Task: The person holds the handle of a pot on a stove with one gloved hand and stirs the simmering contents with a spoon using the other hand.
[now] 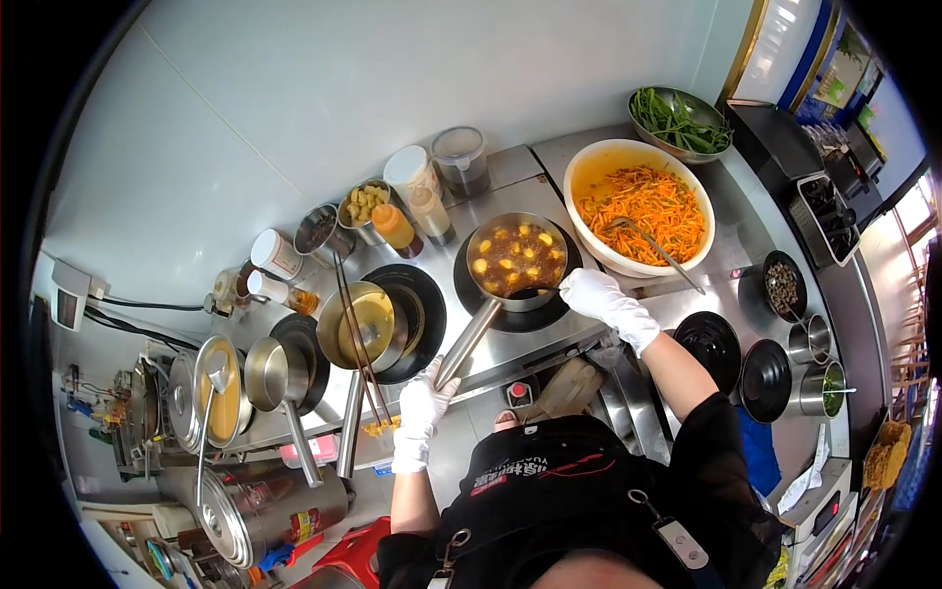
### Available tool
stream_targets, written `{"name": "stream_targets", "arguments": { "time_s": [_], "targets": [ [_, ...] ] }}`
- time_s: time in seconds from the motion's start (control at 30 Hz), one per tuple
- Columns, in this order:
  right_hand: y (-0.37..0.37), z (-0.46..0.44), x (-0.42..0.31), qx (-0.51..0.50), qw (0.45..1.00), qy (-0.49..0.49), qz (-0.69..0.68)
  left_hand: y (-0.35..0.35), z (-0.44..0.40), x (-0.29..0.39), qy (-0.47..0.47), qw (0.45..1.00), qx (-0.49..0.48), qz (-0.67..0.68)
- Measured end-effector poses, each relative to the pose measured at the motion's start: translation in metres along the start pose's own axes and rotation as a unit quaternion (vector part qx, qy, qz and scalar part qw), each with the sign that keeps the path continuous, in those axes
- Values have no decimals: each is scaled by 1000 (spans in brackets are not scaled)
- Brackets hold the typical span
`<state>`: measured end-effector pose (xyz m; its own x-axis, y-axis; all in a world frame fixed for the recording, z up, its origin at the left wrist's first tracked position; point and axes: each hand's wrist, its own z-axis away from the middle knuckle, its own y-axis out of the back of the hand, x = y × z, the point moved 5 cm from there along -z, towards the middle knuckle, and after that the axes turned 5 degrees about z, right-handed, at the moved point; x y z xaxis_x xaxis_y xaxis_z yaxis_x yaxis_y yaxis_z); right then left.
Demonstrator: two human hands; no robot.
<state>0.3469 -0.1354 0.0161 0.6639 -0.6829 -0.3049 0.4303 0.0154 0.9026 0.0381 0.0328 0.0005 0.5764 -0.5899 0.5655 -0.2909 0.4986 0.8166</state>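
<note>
My left hand [424, 404], in a white glove, is closed at the end of the long handle of a steel saucepan [469, 339]. Brown liquid with several yellow pieces [515, 257] fills this pan, which sits on a black round burner plate. At the pan's right rim is my right hand [601, 299], also gloved, its fingers pressed together on something dark that I cannot make out. Left of the pan, long chopsticks [355, 334] rest across a second saucepan [392, 332] and reach down beside my left hand.
A white bowl [579, 231] of orange shreds holds a ladle. Behind it stands a steel bowl of greens [677, 123]. Bottles [394, 228] and tubs line the wall. Black bowls [765, 381] lie at right; more pans [270, 373] and a large pot [265, 506] are at left.
</note>
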Motion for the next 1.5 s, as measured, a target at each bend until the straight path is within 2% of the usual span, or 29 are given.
{"name": "stream_targets", "arguments": {
  "time_s": [0.07,0.1,0.27,0.47,0.67,0.83,0.93,1.07,1.3,1.43,1.5],
  "targets": [
    [-3,-5,-9,12,999,17,-32,0,0,0,4,1000,-2,0],
    [-7,-9,-12,15,998,-5,-64,0,0,0,4,1000,-1,-1],
    [-24,-15,-26,32,996,-5,-84,1,0,1,2,1000,0,-9],
    [-54,-30,-41,95,986,-46,-125,0,-1,0,1,1000,-6,-17],
    [-61,-32,-66,169,975,-76,-123,0,0,0,-16,1000,19,-14],
    [-62,-45,-57,219,964,-96,-120,0,1,-1,-29,999,31,-6],
    [-62,-47,-52,196,972,-68,-111,1,0,0,-16,1000,15,-10],
    [-31,-33,-46,228,969,5,-98,1,0,-1,5,1000,-10,-3],
    [40,3,-14,156,986,54,-3,-1,-1,-4,-22,1000,10,-10],
    [61,27,-12,88,995,33,43,-2,-1,-5,-22,1000,14,-15],
    [59,26,-10,85,994,34,60,-2,-1,-5,-24,999,15,-16]
  ]
}}
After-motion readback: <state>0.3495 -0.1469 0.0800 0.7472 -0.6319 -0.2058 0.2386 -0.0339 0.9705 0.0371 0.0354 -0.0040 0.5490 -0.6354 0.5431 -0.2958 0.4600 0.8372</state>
